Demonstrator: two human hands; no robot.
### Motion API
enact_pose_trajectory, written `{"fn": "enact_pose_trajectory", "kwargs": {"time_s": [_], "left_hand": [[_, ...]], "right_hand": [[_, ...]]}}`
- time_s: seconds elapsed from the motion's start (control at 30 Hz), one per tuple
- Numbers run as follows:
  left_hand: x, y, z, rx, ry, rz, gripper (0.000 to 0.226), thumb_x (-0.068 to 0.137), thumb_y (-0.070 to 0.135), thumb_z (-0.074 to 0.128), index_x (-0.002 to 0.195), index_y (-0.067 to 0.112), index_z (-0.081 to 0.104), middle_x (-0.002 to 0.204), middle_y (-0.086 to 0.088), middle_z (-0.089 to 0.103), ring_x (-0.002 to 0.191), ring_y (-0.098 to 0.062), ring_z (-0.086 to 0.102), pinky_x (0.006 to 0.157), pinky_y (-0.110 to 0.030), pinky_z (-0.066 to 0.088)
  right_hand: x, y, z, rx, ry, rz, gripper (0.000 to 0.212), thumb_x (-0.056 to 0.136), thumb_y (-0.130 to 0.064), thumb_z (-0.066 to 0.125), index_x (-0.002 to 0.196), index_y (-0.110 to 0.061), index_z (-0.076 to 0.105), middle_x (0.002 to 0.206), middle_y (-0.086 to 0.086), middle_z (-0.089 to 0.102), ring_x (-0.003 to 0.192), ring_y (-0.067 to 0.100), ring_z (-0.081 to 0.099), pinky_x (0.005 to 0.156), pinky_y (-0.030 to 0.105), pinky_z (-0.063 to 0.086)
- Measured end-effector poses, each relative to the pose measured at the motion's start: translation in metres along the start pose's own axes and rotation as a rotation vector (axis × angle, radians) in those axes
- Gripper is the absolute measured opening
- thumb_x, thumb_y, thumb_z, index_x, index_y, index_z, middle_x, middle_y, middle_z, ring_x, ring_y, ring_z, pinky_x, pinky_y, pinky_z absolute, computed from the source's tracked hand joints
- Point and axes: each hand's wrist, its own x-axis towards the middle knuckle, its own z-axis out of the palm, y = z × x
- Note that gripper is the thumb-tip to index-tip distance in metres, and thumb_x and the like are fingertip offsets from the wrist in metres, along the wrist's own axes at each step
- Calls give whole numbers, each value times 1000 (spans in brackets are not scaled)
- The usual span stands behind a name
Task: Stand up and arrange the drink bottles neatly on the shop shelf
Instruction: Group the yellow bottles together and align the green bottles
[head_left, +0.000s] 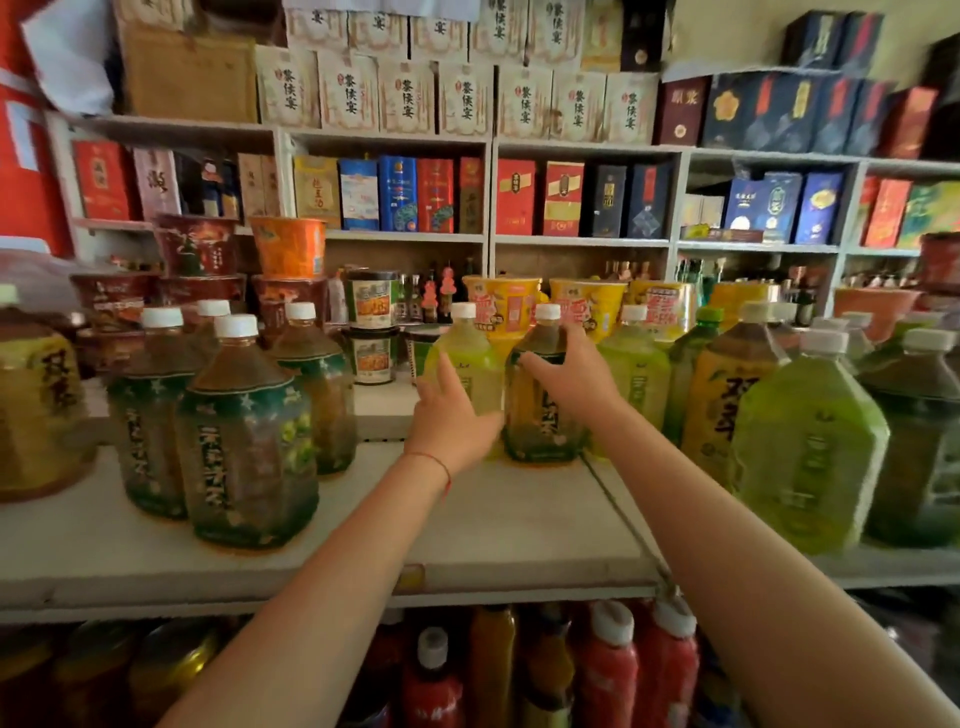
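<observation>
The right hand (569, 371) curls around the shoulder of a dark tea bottle (543, 400) that stands in the middle of the shelf (519, 525), far back. The left hand (452, 421) is spread, with straight fingers resting against a pale green bottle (467, 364) just beside it on the left. Both bottles stand upright and touch each other.

What could go wrong? The bottles stand very close. If the right hand tugs the dark bottle fast, it could bump the green one and tip it toward the noodle cups (371, 327) behind. The grip is high up near the white cap (547, 312), so the heavy bottom could swing. Plastic like this looks smooth and may slip in the fingers.

The bottles are big, clear plastic, with wide squarish bodies and sloping shoulders going up to small round caps. Shiny labels wrap around them. The shelf is flat and pale, and it looks worn and dusty. On the near left stands a group of dark green-label bottles (244, 441). On the right are more yellow and green ones (800, 457).
</observation>
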Motion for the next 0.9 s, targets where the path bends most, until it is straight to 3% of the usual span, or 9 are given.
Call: {"fn": "enact_pose_trajectory", "kwargs": {"time_s": [0.17, 0.3, 0.4, 0.5, 0.63, 0.7, 0.77, 0.83, 0.9], "left_hand": [[16, -2, 4, -153, 29, -173, 110, 81, 46, 68, 155, 39, -13, 152, -11, 40, 127, -34, 52, 102, -53, 49], [27, -11, 7, -334, 65, -197, 95, 71, 54, 56, 151, 51, 4, 145, -5, 51, 121, -32, 57, 99, -54, 51], [31, -9, 8, -397, 86, -229, 85, 66, 70, 43, 145, 56, 16, 143, -4, 52, 122, -34, 56, 100, -59, 48], [19, 10, 2, -427, 54, -233, 64, 88, 71, 35, 145, 42, 30, 144, -1, 49, 126, -32, 51, 103, -59, 46], [-2, 22, -17, -508, -44, -274, 44, 102, 63, 25, 115, 35, 56, 105, -10, 70, 100, -27, 68, 94, -45, 54], [-15, 14, -27, -367, 134, -106, 40, 105, 51, 33, 101, 27, 65, 94, -3, 70, 92, -21, 66, 92, -45, 55], [-29, 0, -40, -112, 467, 186, 29, 104, 32, 44, 100, 17, 69, 93, -2, 68, 86, -17, 63, 82, -44, 56], [-45, -16, -63, 151, 785, 428, 23, 97, 22, 49, 102, 12, 69, 103, -5, 66, 97, -19, 59, 85, -39, 53], [-55, -38, -86, 380, 979, 447, 25, 91, 22, 55, 110, 11, 66, 118, -11, 60, 115, -28, 54, 99, -43, 44]], "right_hand": [[15, 4, -5, -106, 29, -64, 69, 91, -63, 56, 141, -16, 53, 156, 12, 31, 146, 32, 23, 116, 47, 29], [1, 6, -8, 100, 6, -225, 39, 94, -58, 55, 117, -28, 63, 119, -1, 58, 110, 19, 55, 82, 30, 43], [-6, 1, -18, 138, 7, -249, 29, 93, -54, 59, 88, -27, 65, 84, -5, 66, 78, 12, 61, 62, 32, 47], [-15, -6, -24, 289, -49, -143, 32, 91, -50, 66, 74, -22, 66, 72, -4, 68, 70, 13, 66, 66, 37, 55], [-31, -29, -13, 366, -96, -136, 26, 89, -44, 70, 78, -21, 73, 76, -4, 73, 75, 12, 70, 73, 36, 59], [-39, -43, -1, 397, -96, -128, 25, 90, -43, 70, 83, -19, 75, 78, -3, 73, 77, 13, 70, 73, 34, 58], [-45, -56, 12, 397, -82, -110, 24, 89, -43, 70, 84, -20, 74, 78, -4, 73, 77, 14, 71, 72, 32, 58], [-49, -69, 30, 410, -82, -76, 22, 89, -43, 71, 81, -22, 72, 76, -6, 73, 76, 12, 71, 73, 35, 61], [-53, -83, 49, 427, -82, -59, 25, 88, -45, 71, 80, -21, 70, 75, -3, 73, 74, 16, 72, 73, 41, 62]]}}
